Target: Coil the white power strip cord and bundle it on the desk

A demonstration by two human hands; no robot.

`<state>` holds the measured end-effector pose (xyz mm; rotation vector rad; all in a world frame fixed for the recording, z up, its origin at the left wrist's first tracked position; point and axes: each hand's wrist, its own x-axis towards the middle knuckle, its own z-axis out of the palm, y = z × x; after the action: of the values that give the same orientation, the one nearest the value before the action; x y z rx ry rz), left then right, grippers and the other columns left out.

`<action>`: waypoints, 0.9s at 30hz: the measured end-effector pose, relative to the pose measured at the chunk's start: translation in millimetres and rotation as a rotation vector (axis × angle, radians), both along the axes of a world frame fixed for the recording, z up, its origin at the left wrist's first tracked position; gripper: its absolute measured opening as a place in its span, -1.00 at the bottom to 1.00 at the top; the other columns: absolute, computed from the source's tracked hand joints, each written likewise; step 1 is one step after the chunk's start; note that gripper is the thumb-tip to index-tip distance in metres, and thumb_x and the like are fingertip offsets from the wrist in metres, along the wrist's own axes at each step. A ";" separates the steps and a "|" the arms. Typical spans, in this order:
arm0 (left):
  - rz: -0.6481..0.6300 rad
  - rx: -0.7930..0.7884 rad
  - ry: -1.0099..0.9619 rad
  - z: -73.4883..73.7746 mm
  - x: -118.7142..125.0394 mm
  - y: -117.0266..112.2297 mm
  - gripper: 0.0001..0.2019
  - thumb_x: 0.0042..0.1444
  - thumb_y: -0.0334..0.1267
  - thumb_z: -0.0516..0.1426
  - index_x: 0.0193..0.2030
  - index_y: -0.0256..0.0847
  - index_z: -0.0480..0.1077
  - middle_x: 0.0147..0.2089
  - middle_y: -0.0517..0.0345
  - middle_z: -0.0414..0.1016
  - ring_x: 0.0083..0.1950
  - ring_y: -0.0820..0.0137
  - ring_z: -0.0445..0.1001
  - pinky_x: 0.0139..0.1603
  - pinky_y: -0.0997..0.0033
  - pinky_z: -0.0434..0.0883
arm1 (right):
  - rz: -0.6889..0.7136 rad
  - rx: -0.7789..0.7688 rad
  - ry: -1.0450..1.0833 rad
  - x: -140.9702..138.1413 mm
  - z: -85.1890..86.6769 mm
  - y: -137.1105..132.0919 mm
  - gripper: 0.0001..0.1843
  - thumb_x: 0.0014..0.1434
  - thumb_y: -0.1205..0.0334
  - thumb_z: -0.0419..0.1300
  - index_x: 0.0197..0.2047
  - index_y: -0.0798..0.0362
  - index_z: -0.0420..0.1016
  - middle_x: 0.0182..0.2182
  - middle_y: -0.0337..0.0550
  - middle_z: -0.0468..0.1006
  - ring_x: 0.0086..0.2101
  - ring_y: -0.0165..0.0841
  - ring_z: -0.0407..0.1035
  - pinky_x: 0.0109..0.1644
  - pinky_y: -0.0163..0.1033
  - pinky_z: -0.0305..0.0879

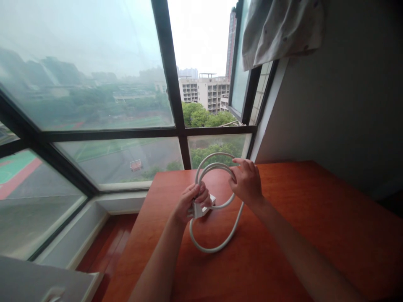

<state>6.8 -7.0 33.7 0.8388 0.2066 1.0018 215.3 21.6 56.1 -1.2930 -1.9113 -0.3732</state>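
Note:
Above the reddish-brown wooden table (299, 218), both my hands hold a thick white cable (217, 247) wound into loops. My left hand (192, 201) is closed around the cable near a white block-shaped plug or adapter (201, 208) at its end. My right hand (247, 180) is closed on the upper loop of the cable (214, 157), fingers curled over it. A lower loop hangs down and touches the tabletop.
A large window with dark frames (170, 84) fills the left and centre, looking out on buildings and trees. A grey wall (346, 92) stands on the right. Light patterned cloth (280, 29) hangs at the top right. A white sill (122, 201) runs below the glass.

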 end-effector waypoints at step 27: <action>-0.061 -0.114 0.007 -16.2 20.8 5.7 -0.62 0.18 0.07 0.07 -0.34 -0.26 0.33 -0.55 0.28 0.12 -0.47 0.47 0.28 -0.18 0.34 0.33 | 0.296 -0.301 0.203 25.0 0.8 39.5 -0.88 0.18 0.24 0.14 -0.34 0.05 0.47 -0.52 -0.25 0.47 -0.50 -0.40 0.31 -0.40 -0.34 0.09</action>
<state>27.7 -1.3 17.5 0.7403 0.2408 0.9216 240.3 61.1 56.9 -1.1575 -1.9943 0.1962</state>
